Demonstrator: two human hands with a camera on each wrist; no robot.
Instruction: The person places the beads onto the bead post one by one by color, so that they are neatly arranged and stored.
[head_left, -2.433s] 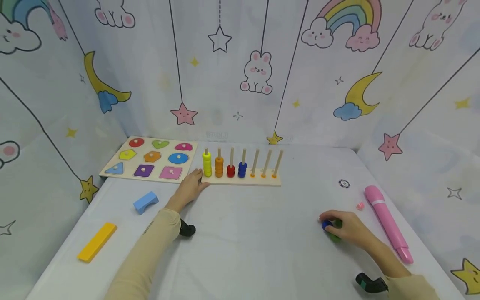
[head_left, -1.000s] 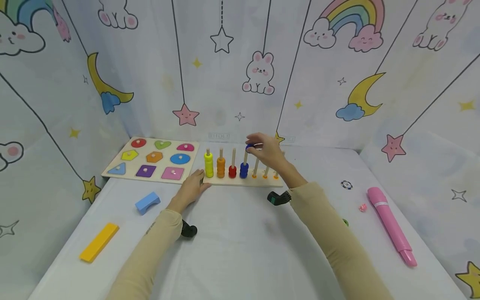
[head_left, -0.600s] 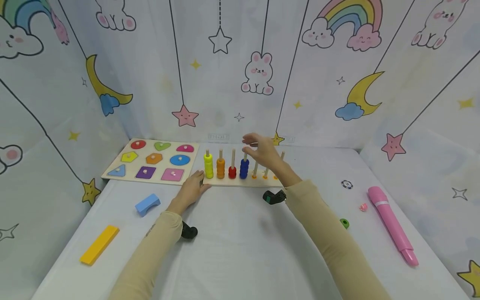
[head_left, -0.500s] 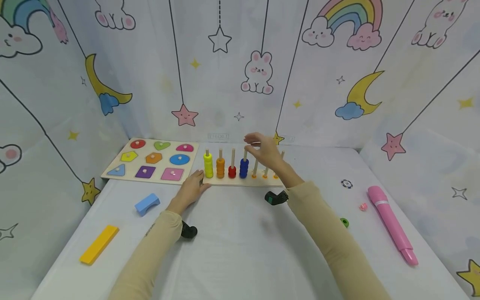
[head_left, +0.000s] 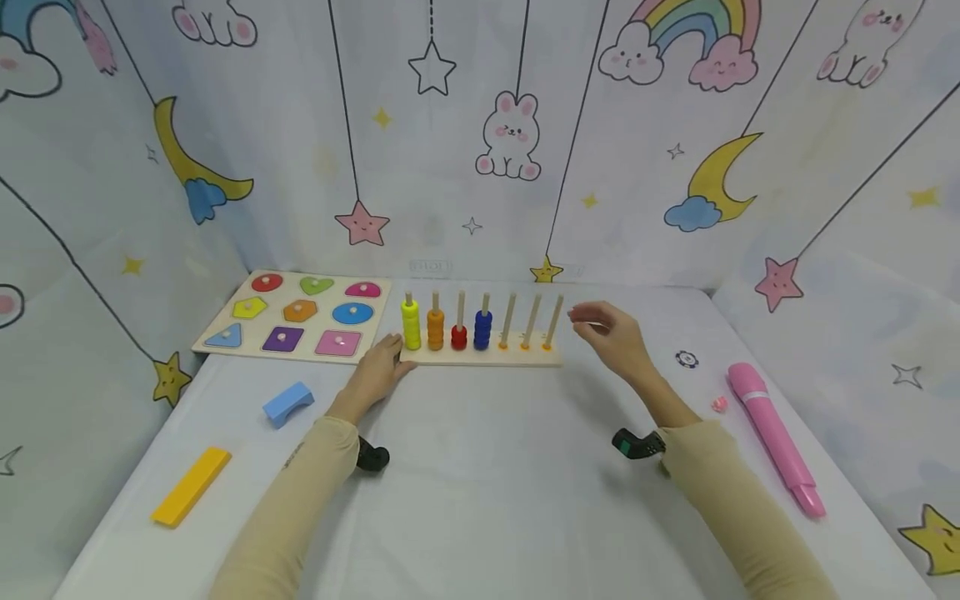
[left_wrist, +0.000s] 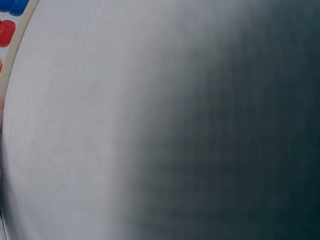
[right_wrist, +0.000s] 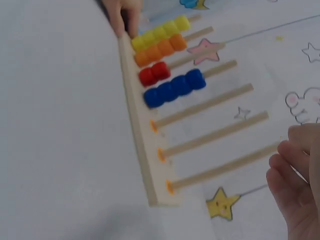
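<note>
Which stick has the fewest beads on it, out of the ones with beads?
The third stick from the left, the one with the red beads. It holds only two, while the yellow, orange and blue stacks beside it are all taller.

In the middle of the head view stands a pale, matt wooden peg rack (head_left: 480, 357) whose upright dowels are bare unvarnished wood, and the yellow, orange, red and blue stacking rings (right_wrist: 165, 62) threaded on them have a smooth painted sheen. Left of it lies a flat light-wood shape puzzle board (head_left: 294, 319) with smooth coloured inlays, on a white, faintly creased cloth table cover (head_left: 487, 467) backed by a thin printed fabric curtain (head_left: 465, 133). At the right edge rests a glossy pink plastic tube (head_left: 772, 437), and at lower left a matt yellow painted wooden bar (head_left: 191, 485) and a light blue painted wooden arch block (head_left: 288, 403).
</note>
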